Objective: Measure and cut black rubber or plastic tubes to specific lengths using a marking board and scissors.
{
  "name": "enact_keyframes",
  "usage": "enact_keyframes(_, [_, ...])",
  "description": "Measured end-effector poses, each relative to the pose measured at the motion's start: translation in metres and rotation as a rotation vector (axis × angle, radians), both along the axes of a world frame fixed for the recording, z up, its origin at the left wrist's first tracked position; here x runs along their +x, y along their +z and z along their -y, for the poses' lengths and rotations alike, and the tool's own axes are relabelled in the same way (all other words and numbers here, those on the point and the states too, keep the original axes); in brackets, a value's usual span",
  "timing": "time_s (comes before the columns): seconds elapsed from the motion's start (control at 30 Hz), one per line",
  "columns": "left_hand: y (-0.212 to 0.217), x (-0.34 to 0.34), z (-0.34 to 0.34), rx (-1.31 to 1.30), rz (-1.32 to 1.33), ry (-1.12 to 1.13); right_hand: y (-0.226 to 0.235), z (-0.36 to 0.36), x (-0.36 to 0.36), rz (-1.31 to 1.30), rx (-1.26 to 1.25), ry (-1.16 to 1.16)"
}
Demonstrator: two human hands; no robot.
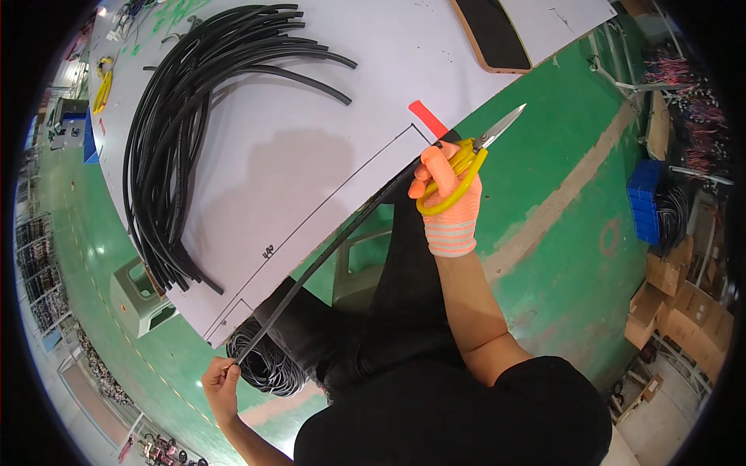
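Note:
A long black tube (311, 270) runs slanting along the near edge of the white-topped table. My left hand (221, 382), bare, pinches its lower left end. At the upper right my right hand (449, 190), in an orange glove with a striped cuff, is closed round yellow-handled scissors (465, 175). The scissor blades look nearly closed and point up and right, past the table edge. The tube's far end reaches the gloved fingers, which partly hide it. Beside them a red strip (428, 119) lies at the table edge. A thick bundle of cut black tubes (175, 132) curves across the table's left side.
Drawn black lines mark the tabletop (303, 186) along its near edge. A phone (497, 35) lies at the top. Below the table are a coil of dark cable (268, 365) and a stool (138, 295). A blue crate (645, 202) and cardboard boxes (695, 322) stand right.

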State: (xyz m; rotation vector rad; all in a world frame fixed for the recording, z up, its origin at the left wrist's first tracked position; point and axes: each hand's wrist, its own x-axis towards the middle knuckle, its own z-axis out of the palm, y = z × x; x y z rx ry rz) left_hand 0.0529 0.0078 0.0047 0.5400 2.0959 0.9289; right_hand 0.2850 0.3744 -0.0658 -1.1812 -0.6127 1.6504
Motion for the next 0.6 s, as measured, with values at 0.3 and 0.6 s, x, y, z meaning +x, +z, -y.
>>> enact_keyframes(0.3, [0.0004,0.0012,-0.0013,-0.007,0.000,0.003,0.0024,-0.0036,0.0020,0.004,0.012,0.009])
enact_keyframes(0.6, [-0.0043,-0.0003,0.0010,-0.003,0.023,0.011,0.0064,-0.0079,0.0053,0.089,0.017,0.045])
